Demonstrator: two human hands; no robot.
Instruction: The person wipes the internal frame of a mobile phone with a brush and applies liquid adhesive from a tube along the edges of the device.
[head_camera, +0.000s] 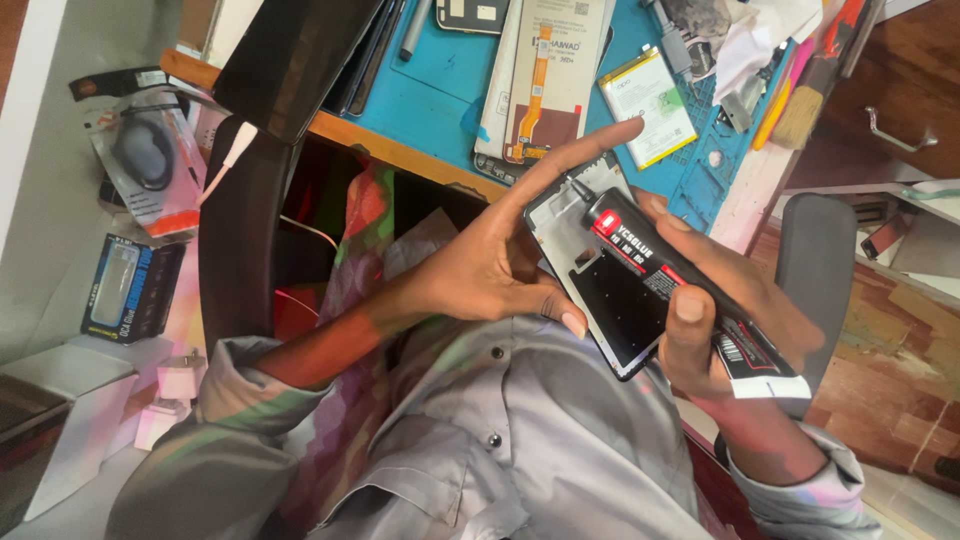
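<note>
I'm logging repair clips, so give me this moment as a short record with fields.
left hand: holds the black phone frame, index finger stretched along its top edge
right hand: grips a black glue tube, nozzle on the frame's upper corner
bench: blue mat with a phone battery, a brush and a display panel

Location type: a phone repair workshop, probably a small one. Evidence: a blue work mat (430, 85) covers the wooden bench (395, 152) at the far side, carrying a phone display assembly with orange flex cable (540, 90), a loose phone battery (648, 105), a brush (805, 105) and small metal parts. Boxed accessories are stacked at the left, including a packaged computer mouse (145, 160). A drawer with a metal handle (898, 135) stands at the far right.
</note>
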